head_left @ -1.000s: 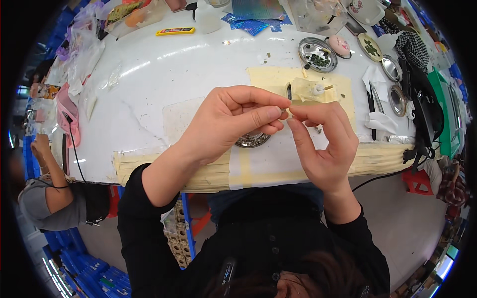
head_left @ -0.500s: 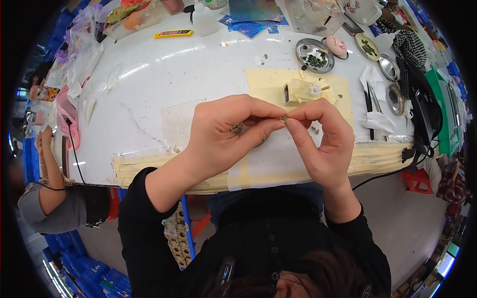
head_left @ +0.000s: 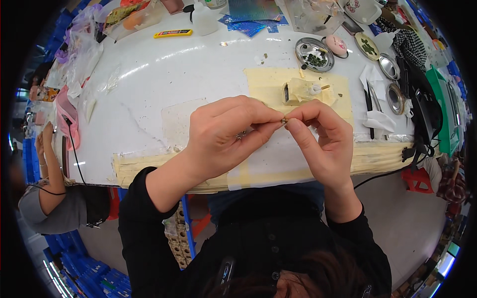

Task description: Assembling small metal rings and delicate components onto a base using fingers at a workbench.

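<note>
My left hand and my right hand meet over the near part of the table, fingertips pinched together. Between them is a tiny brownish-gold piece, too small to name and mostly covered by the fingers. Small metallic-looking bits show in the gap between my left thumb and fingers; the hand hides the rest. Just beyond my right hand, a tape-wrapped block with a pale stick-like end lies on a yellowish sheet.
At the right back, a round metal dish holds dark green bits, beside a pink egg-shaped item. Tweezers lie on white tissue at right. A yellow cutter and a white bottle are at the back. Another person sits at left.
My left fingers have shifted slightly right and closed more over the small bits, which now show less. My right hand has lowered a little. Both still pinch the tiny piece.
</note>
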Demonstrator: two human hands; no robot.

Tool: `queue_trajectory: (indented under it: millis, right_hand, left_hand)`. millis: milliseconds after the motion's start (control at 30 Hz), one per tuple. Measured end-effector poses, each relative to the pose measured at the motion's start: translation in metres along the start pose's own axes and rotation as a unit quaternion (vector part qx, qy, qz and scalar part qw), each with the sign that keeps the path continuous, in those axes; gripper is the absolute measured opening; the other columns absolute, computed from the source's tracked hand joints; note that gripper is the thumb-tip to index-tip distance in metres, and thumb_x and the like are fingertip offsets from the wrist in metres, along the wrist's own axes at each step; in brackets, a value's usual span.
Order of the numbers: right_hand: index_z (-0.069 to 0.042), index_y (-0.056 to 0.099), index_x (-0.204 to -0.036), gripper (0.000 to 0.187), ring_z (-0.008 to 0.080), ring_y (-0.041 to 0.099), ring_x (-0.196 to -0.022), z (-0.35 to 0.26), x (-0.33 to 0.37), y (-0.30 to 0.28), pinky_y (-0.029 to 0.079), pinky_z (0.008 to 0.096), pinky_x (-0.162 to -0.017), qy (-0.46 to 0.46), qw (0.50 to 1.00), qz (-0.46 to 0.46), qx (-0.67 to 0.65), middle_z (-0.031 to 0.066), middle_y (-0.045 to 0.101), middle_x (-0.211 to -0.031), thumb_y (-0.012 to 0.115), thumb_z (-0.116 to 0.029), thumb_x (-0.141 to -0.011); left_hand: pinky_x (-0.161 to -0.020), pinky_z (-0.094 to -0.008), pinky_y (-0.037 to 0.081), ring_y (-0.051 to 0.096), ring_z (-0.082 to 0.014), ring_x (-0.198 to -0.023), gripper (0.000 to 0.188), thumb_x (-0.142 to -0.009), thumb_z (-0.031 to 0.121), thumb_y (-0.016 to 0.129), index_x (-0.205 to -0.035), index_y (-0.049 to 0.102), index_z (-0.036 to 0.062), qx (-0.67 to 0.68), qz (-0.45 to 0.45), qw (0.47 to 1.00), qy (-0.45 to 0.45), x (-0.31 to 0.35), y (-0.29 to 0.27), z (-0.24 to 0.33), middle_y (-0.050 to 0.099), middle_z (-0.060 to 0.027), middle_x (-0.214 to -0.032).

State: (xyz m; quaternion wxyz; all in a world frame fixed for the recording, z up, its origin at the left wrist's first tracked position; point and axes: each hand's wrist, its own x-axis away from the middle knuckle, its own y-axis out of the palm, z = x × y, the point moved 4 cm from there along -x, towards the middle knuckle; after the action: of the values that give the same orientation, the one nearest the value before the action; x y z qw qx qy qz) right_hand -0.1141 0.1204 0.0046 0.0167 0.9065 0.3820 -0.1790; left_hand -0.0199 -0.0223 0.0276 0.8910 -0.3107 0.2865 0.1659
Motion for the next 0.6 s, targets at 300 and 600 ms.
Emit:
queue_trajectory:
  millis: [300,600]
  right_hand:
    - [0.0,0.063,-0.087,0.007,0.0095,0.05,-0.067,-0.0014,0.0009,0.0012,0.042,0.023,-0.062,-0.02,1.0,0.013,0.015,0.0026,0.06,-0.076,0.069,-0.003,-0.084]
    - [0.0,0.063,-0.086,0.007,0.0099,0.05,-0.067,-0.0006,0.002,0.0018,0.042,0.0232,-0.062,-0.044,0.997,0.028,0.055,0.0032,0.061,-0.077,0.069,-0.001,-0.083]
  left_hand:
    - [-0.059,-0.0244,0.051,0.065,-0.0153,-0.066,0.018,-0.072,-0.006,0.075,-0.088,0.07,0.002,-0.019,-0.005,1.0,-0.005,0.0014,0.0028,-0.0007,0.068,-0.008,-0.076]
    - [-0.058,-0.0242,0.051,0.065,-0.0148,-0.065,0.018,-0.071,-0.006,0.075,-0.087,0.069,0.0014,-0.028,-0.009,1.0,0.0,0.0021,0.004,-0.0001,0.067,-0.0077,-0.075]
